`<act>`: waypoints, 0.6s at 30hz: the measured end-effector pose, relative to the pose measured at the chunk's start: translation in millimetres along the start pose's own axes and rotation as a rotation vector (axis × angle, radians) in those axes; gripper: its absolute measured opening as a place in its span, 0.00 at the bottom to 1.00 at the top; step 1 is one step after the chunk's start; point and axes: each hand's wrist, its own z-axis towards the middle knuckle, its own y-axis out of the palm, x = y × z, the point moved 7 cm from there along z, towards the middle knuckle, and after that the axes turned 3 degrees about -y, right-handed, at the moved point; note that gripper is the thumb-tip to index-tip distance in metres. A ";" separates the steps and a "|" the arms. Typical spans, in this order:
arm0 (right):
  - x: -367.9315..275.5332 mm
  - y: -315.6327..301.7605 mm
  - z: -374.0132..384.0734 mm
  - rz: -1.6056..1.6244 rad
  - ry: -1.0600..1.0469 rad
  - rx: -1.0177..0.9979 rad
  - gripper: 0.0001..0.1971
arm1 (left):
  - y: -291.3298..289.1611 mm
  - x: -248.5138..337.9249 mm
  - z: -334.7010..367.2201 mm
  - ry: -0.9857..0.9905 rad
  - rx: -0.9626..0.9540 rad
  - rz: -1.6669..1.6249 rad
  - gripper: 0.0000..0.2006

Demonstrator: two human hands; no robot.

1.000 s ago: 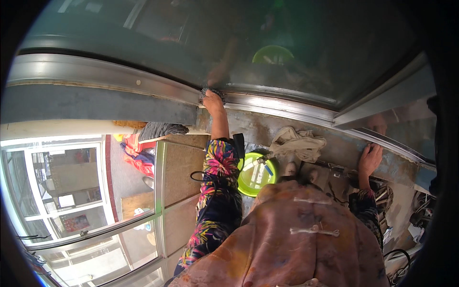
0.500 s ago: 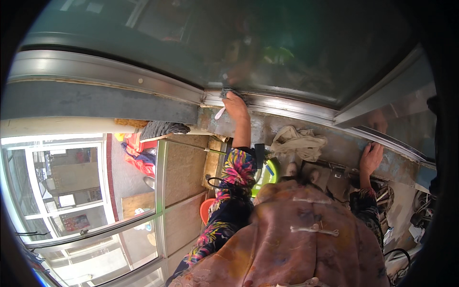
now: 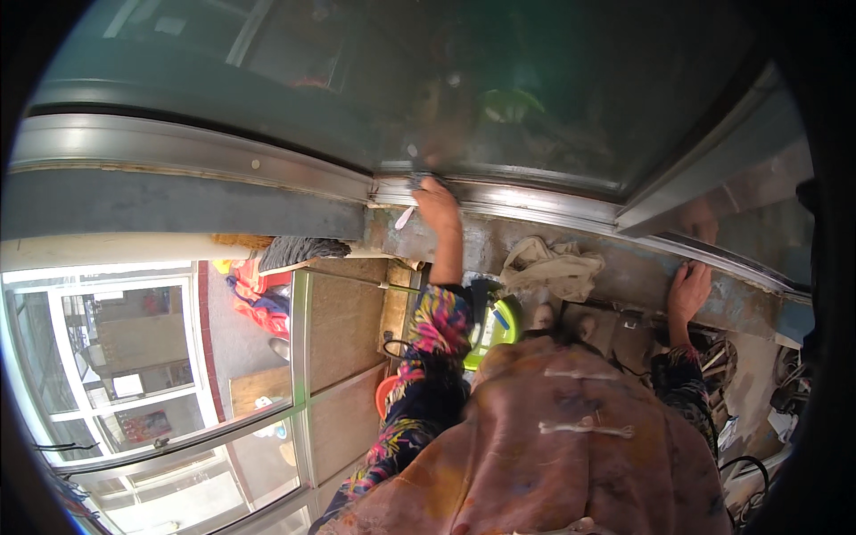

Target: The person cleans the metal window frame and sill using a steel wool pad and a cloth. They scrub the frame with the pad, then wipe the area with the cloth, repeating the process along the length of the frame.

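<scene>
My left hand [image 3: 439, 209] is closed over a dark grey cloth [image 3: 419, 180], pressed against the metal window track [image 3: 517, 193] at the foot of a large glass pane [image 3: 553, 98]. A small pale strip [image 3: 405, 218] sticks out beside that hand; what it belongs to is unclear. Farther right, my right hand [image 3: 690, 292] lies on the worn sill [image 3: 646, 267] just below the frame, fingers stretched out and holding nothing. Between the hands, a crumpled beige cloth [image 3: 551, 267] rests on the sill.
Below the sill stands a bright green basin [image 3: 493, 334], partly behind my left sleeve. A red container [image 3: 386, 395] shows beside that sleeve. Grey mop strands [image 3: 305, 251] lie along the ledge at left. Spoked wheels [image 3: 716, 358] are at lower right.
The view has shifted slightly. My left hand stays on the track with the dark cloth, its wrist a little lower in view. My right hand remains on the sill.
</scene>
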 end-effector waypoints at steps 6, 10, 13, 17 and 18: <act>-3.4 -2.6 3.0 0.052 -0.015 -0.003 0.06 | -3.8 -12.8 16.6 -0.009 0.045 -0.111 0.27; -1.9 -1.5 2.5 0.033 0.000 -0.015 0.07 | -28.6 -21.3 68.5 0.023 0.068 0.136 0.26; -1.4 -1.3 1.8 0.017 0.004 -0.016 0.07 | -8.0 -15.2 26.3 -0.037 -0.012 -0.025 0.25; -1.4 -1.6 2.5 0.005 0.003 -0.017 0.07 | 20.2 12.2 -47.5 0.123 -0.005 -0.170 0.21; -1.2 -1.1 2.6 0.008 0.003 -0.019 0.07 | 19.9 17.5 -46.4 0.186 -0.034 -0.217 0.22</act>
